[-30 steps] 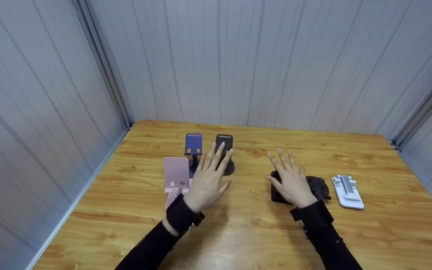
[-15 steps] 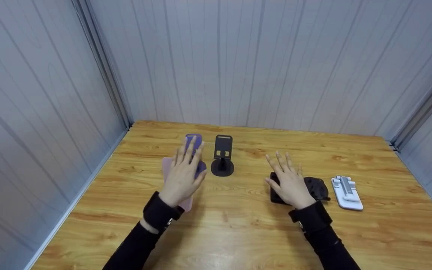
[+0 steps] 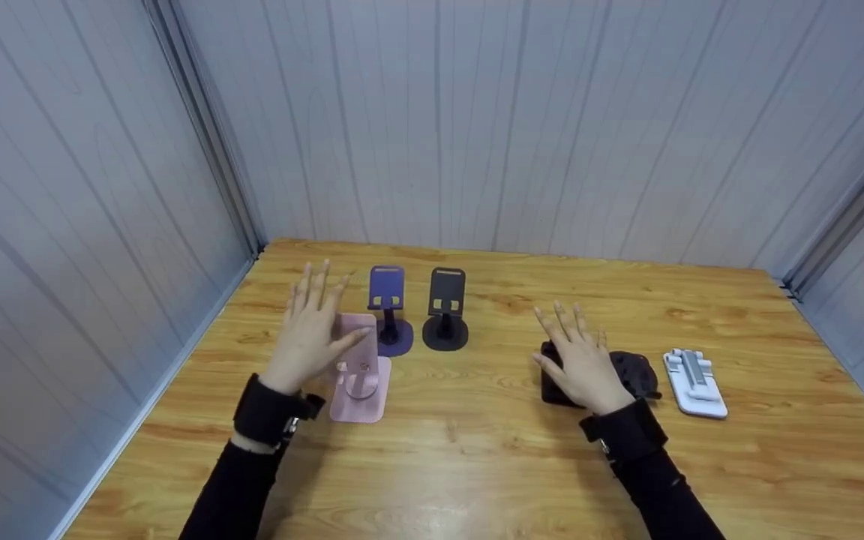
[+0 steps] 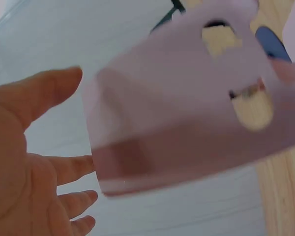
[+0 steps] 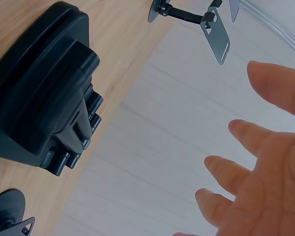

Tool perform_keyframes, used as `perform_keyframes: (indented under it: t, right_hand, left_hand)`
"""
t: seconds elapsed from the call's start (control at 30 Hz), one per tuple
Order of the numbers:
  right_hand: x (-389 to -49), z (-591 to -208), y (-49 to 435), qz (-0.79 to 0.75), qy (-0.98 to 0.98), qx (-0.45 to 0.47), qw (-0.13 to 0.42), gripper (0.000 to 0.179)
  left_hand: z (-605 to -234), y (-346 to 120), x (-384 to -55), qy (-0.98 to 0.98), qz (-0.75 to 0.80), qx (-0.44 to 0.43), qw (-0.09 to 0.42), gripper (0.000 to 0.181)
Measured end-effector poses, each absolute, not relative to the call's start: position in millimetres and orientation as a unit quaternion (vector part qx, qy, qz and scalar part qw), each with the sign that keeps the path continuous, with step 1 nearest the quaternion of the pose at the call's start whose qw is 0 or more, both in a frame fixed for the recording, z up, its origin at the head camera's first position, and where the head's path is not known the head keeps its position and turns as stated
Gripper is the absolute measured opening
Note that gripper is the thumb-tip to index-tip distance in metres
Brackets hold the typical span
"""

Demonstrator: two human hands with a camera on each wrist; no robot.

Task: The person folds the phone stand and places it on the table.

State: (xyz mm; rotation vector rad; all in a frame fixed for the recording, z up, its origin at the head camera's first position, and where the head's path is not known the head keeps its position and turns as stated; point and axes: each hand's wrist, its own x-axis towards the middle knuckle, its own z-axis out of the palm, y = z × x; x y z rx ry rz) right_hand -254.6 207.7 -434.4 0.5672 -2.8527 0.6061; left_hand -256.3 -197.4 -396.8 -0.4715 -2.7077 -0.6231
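My left hand (image 3: 306, 339) is raised just left of a pink phone stand (image 3: 361, 405), its fingers spread and holding nothing. In the left wrist view the stand's upright pink plate (image 4: 152, 108), with two cut-outs, lies close beyond the fingertips; contact cannot be told. Over a black folded stand (image 3: 556, 391) hovers my right hand (image 3: 583, 366), fingers spread and grasping nothing. The right wrist view shows that black folded stand (image 5: 49, 98) apart from the fingers. A second black stand with a round base (image 3: 636, 375) is partly hidden behind the right hand.
Behind the pink one stand a purple phone stand (image 3: 387, 289) and a dark grey phone stand (image 3: 446, 296), both upright on round bases. A white folded stand (image 3: 696, 390) lies at the right. Panel walls (image 3: 477, 127) enclose the wooden table (image 3: 462, 465).
My left hand has moved left, from in front of the dark grey stand, past the purple one, to the pink stand's left side. The right hand has stayed nearly still.
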Motion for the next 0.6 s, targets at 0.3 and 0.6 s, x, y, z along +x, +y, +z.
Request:
perform_keyframes:
  t: [0.3, 0.6]
  right_hand:
    - [-255.9, -434.4, 210.5, 0.215, -0.955, 0.190, 0.079, 0.068]
    - [-254.7, -434.4, 210.5, 0.226, -0.952, 0.193, 0.078, 0.067]
  left_hand:
    - [-401.3, -234.3, -270.9, -0.909, -0.377, -0.176, 0.024, 0.068]
    - [-418.9, -251.7, -289.1, -0.853, -0.480, -0.193, -0.061, 0.042]
